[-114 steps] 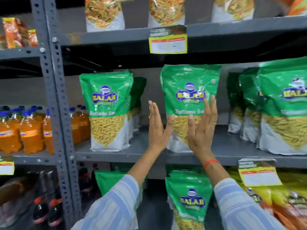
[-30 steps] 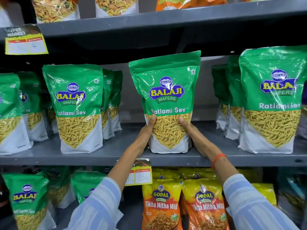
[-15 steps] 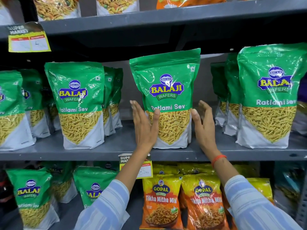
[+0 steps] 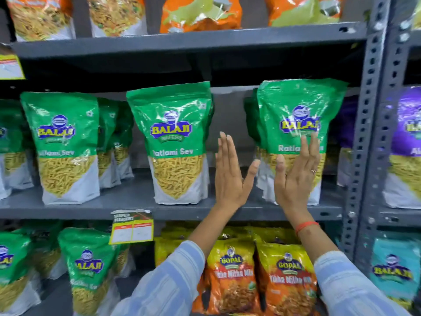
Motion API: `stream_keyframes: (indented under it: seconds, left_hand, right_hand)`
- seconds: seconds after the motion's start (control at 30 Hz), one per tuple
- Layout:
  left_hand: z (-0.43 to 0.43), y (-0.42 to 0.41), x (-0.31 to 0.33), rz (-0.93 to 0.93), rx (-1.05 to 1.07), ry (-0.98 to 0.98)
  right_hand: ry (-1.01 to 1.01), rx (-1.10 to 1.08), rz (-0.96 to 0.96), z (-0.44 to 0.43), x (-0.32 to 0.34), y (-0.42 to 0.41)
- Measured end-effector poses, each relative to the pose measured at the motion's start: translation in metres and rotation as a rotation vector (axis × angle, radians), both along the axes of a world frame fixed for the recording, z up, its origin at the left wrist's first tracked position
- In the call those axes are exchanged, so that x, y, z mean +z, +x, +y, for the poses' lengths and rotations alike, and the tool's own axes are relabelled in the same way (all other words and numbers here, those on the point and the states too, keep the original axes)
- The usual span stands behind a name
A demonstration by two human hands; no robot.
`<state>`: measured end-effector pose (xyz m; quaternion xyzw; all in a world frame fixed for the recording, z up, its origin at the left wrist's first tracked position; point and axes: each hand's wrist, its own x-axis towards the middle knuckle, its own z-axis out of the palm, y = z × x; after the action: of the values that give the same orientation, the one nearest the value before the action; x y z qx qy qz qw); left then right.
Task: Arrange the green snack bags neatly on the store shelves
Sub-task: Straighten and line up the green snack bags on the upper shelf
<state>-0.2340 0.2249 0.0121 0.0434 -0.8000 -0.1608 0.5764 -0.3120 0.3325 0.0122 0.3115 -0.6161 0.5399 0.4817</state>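
Note:
Green Balaji Ratlami Sev bags stand upright along the grey middle shelf (image 4: 127, 202). One bag (image 4: 173, 142) stands at the centre, another (image 4: 61, 147) to its left, and a third (image 4: 298, 115) at the right with more bags behind it. My left hand (image 4: 230, 174) is flat and open in the gap between the centre and right bags, holding nothing. In front of the lower half of the right bag, my right hand (image 4: 296, 176) is open with fingers up; I cannot tell whether it touches the bag.
A perforated grey upright post (image 4: 366, 133) bounds the bay on the right, with purple bags (image 4: 407, 147) beyond it. Orange Gopal bags (image 4: 232, 279) and more green bags (image 4: 88, 267) fill the lower shelf. A yellow price tag (image 4: 132, 226) hangs from the shelf edge.
Both hands have let go of the centre bag and shifted right, to the gap and the right-hand bag. The view has also panned right.

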Motion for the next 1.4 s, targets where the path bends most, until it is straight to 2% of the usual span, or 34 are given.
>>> stream_keyframes:
  seconds: [0.1, 0.17, 0.27, 0.4, 0.6, 0.9, 1.1, 1.2, 1.3, 1.4]
  left_hand:
    - [0.021, -0.024, -0.003, -0.153, -0.231, 0.260]
    - [0.033, -0.035, 0.002, -0.274, -0.341, 0.457]
    - [0.039, -0.053, 0.005, -0.440, -0.377, 0.636]
    - [0.025, -0.081, -0.008, -0.464, -0.407, 0.765]
    - [0.031, -0.073, 0.002, -0.442, -0.543, 0.798]
    - [0.032, -0.067, 0.001, -0.475, -0.534, 0.771]
    - [0.031, -0.067, 0.000, -0.478, -0.582, 0.738]
    - [0.036, -0.060, 0.001, -0.456, -0.558, 0.778]
    - [0.044, -0.049, 0.002, -0.369, -0.477, 0.836]
    - [0.048, -0.028, 0.011, -0.271, -0.145, 0.593]
  right_hand:
    - [0.010, 0.094, -0.128, 0.027, -0.007, -0.023]
    - [0.021, 0.268, -0.247, 0.043, -0.005, -0.034]
    - [0.068, 0.555, -0.435, 0.060, 0.000, -0.055]
    - [0.172, 0.767, -0.606, 0.068, -0.003, -0.082]
    - [0.220, 0.961, -0.692, 0.068, -0.004, -0.088]
    - [0.306, 1.000, -0.674, 0.068, -0.003, -0.086]
    - [0.266, 0.900, -0.644, 0.070, -0.004, -0.078]
    - [0.181, 0.568, -0.537, 0.065, -0.011, -0.059]
    - [0.186, 0.170, -0.395, 0.058, -0.012, -0.041]
    - [0.128, -0.002, -0.058, 0.053, 0.010, -0.015]
